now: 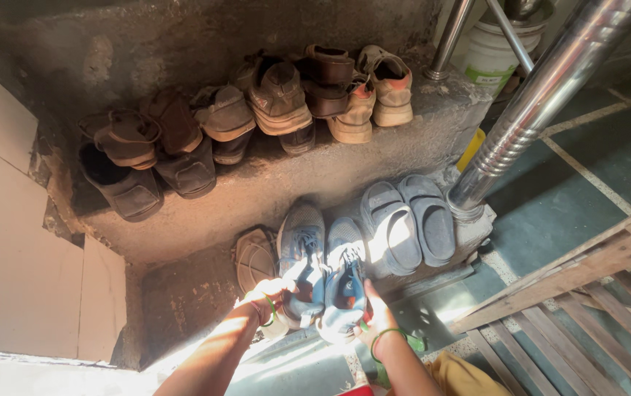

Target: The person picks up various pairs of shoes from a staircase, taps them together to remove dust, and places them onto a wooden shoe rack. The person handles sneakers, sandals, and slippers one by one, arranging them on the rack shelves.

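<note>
Both hands down at the lower step: left hand (271,292) curled around the heel of the left blue sneaker (302,257), right hand (375,317) pressed against the near right side of the right blue sneaker (344,282), fingers spread along it rather than clearly clamped. Green bands on both wrists. Pair lying side by side on the lower concrete step (191,293), toes pointing far, heels hanging slightly over the near edge; judged about in line but not yet let go, the right one a touch nearer than the left.

Just left of the pair, touching or nearly so, a flattened brown shoe (255,257). Just right, a pair of grey slides (407,224) already lined up. On the upper step (433,132), a crowded row of worn brown and tan shoes (279,99), with dark boots (128,187) at the far left, several stacked on one another.

At right, a steel railing post (528,117) rising from the corner of the step, a white bucket (495,55) behind it, a wooden slatted frame (587,286) on the tiled floor (609,154). Little spare room on the lower step beside the sneakers; strong sunlight washing out the near edge.
</note>
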